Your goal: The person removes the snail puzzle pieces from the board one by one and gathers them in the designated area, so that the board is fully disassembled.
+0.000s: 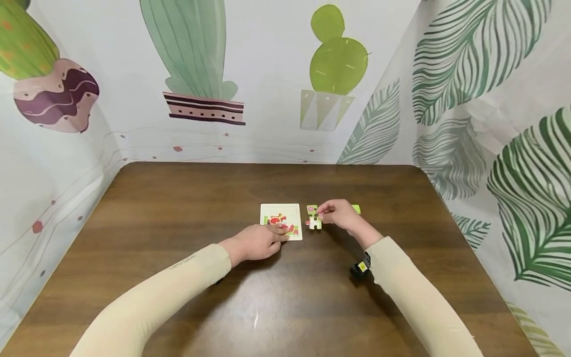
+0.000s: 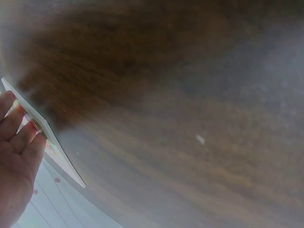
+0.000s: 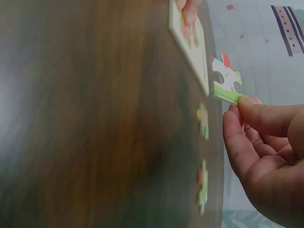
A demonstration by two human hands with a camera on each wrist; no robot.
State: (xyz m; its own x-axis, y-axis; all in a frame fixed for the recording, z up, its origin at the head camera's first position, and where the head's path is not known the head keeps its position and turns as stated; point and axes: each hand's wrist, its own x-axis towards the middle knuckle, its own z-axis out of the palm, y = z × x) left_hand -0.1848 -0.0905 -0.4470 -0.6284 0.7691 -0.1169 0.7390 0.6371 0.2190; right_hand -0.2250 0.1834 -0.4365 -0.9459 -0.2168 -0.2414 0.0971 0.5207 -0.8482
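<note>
A pale-framed puzzle board (image 1: 268,206) lies flat on the brown table, with red and green picture pieces set in it. My left hand (image 1: 257,242) rests on its lower part, fingers extended; in the left wrist view the same fingers lie over the board (image 2: 65,162). Just right of the board, my right hand (image 1: 339,213) pinches a jigsaw piece (image 3: 228,80) between thumb and fingertips. That piece is white with a red tip and a green edge. Its exact outline is hard to separate from the pieces by the fingertips in the head view.
Two loose jigsaw pieces, one nearer the board (image 3: 203,122) and one farther off (image 3: 203,186), lie on the table. A green piece (image 1: 356,208) shows behind the right hand. A wall cloth (image 1: 267,74) with cacti and leaves borders the table (image 1: 187,193).
</note>
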